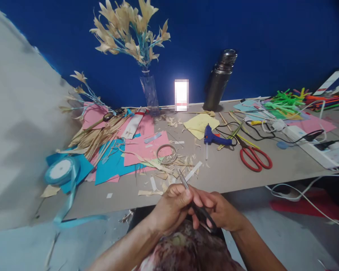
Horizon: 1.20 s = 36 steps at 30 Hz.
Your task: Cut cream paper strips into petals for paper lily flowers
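Just over the table's front edge, my left hand [172,207] and my right hand [222,210] are close together. Between them is a pair of small black-handled scissors [205,216], with narrow metal blades pointing up and away from me. The left thumb and fingers close round the blades near the pivot. My right hand's fingers curl round the black handles; some fingertips are hidden. Just beyond the blade tips lie pale dried husk scraps [164,173], a white paper strip [193,171] and a roll of tape [166,154].
At the right are red-handled scissors [255,158], a blue glue gun [217,137] and a white power strip [310,146] with cables. A dark flask [220,81] and a clear vase [149,92] of husk flowers stand behind. Blue ribbon [70,199] hangs off the left edge.
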Available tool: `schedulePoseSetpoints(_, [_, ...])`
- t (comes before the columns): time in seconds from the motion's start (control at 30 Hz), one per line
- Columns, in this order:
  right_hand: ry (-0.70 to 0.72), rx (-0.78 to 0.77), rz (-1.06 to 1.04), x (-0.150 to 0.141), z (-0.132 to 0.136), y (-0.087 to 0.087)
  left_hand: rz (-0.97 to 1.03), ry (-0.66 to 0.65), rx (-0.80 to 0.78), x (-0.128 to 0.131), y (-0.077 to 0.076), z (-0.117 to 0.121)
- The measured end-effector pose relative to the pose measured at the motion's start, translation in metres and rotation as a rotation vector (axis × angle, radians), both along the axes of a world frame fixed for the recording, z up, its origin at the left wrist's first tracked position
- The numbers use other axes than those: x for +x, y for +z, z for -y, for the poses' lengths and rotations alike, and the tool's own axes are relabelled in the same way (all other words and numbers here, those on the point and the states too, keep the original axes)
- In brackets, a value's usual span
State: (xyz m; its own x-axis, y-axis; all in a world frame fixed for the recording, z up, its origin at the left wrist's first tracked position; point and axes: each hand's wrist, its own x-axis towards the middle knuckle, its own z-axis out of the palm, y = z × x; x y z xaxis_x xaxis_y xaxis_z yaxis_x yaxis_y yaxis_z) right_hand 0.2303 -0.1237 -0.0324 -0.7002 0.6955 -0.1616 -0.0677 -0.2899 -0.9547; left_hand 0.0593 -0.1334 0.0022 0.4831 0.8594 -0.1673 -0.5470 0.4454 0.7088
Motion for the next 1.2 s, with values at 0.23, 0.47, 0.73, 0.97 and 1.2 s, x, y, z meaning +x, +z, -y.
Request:
schedulePoseSetpoints(0.23, [-0.57,0.229,0.425,0.036,0.009,-0.007,-0.596,0.179,0.246,-0.008,0.008,0.004])
schedulePoseSetpoints(0.47, [-0.851,0.82,1.051,0.097,0.001,-0.012,-1.234,0.454,0.552,-0.084,0.012,-0.022])
schedulePoseSetpoints(0.73, [-0.856,0.999,1.21,0.1,-0.025,-0.01,-1.643,0.308,1.012,-0.114,0.004,-0.05])
schedulePoseSetpoints(0.97, [-0.92,0.737,0.863,0.07,-0.033,-0.002,-1.546,0.247,1.001,-0.108,0.002,-0.058])
schedulePoseSetpoints(1.2, [-0.672,1.141,0.941,0.061,-0.049,-0.011,-1.363,0.352,1.004,-0.118,0.004,-0.057])
